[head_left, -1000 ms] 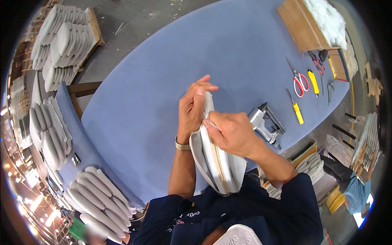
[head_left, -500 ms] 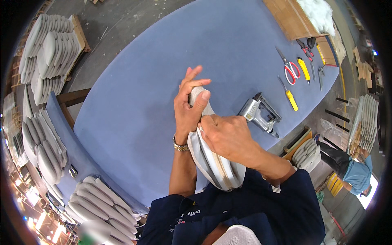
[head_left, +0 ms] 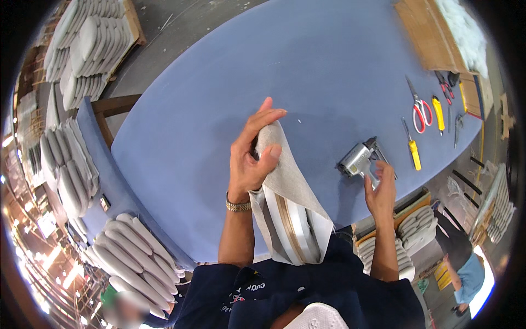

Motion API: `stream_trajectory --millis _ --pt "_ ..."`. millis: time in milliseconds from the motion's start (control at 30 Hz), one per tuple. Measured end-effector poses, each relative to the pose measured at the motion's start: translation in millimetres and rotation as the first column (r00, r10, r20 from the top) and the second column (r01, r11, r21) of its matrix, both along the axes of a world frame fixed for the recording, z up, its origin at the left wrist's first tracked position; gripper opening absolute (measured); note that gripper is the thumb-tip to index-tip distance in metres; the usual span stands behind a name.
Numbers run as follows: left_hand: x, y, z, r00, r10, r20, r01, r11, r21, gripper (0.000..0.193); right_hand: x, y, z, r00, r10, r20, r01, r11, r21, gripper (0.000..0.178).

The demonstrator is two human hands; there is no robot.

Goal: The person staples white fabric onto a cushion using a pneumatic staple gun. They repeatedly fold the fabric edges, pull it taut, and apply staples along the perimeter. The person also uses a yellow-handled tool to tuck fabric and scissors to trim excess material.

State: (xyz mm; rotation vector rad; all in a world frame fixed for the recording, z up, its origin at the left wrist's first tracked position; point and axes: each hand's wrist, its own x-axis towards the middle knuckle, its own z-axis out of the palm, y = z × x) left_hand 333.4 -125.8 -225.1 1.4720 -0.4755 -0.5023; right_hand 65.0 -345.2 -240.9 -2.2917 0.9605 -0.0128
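Note:
My left hand (head_left: 249,151) wraps round the upper end of a long padded piece covered in light grey fabric (head_left: 282,156), thumb on the near face and fingers over the top. The fabric hangs loose at the lower part. There a white foam layer and a brown wood-like strip (head_left: 285,222) show along the edge, and the lower end rests against my body. On the right, my right hand (head_left: 381,189) is at the handle of a silver staple gun (head_left: 359,158) lying on the blue table, its thumb and fingers apart on either side of the handle.
On the blue-covered table (head_left: 219,98) lie red-handled scissors (head_left: 421,112), a yellow cutter (head_left: 438,115), a yellow-handled screwdriver (head_left: 413,151) and pliers (head_left: 445,88). A cardboard box (head_left: 430,35) holds white stuffing. Stacks of grey padded pieces (head_left: 134,263) stand left. A person (head_left: 466,268) is far right.
My right hand has let go of the fabric and moved right to the staple gun. The fabric flap now spreads over the piece's right side. My left hand keeps its hold. The view has shifted.

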Motion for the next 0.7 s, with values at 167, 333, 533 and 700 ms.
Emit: stream_trajectory --millis 167,333,533,700 --pt "-6.2 -1.9 -4.5 0.999 0.052 0.003 -0.052 0.998 -0.041 0.051 -29.7 7.5 -39.2 0.949 0.083 -0.304 -0.124 0.985 -0.118 0.085" --pt "-8.6 -2.1 -7.3 0.997 0.075 0.011 -0.074 0.996 -0.053 0.051 -13.7 -7.5 -46.1 0.983 0.056 -0.173 -0.059 0.998 -0.011 0.085" --pt "-10.8 -8.9 -9.0 0.996 0.087 0.016 -0.086 0.995 -0.056 0.054 46.7 -28.6 48.7 0.984 -0.179 -0.012 0.148 0.772 0.618 0.069" --pt "-10.5 -10.0 -15.2 0.994 0.074 0.083 -0.069 0.995 -0.068 0.062 138.0 -30.3 125.8 0.841 0.449 0.301 -0.533 0.784 0.319 0.056"
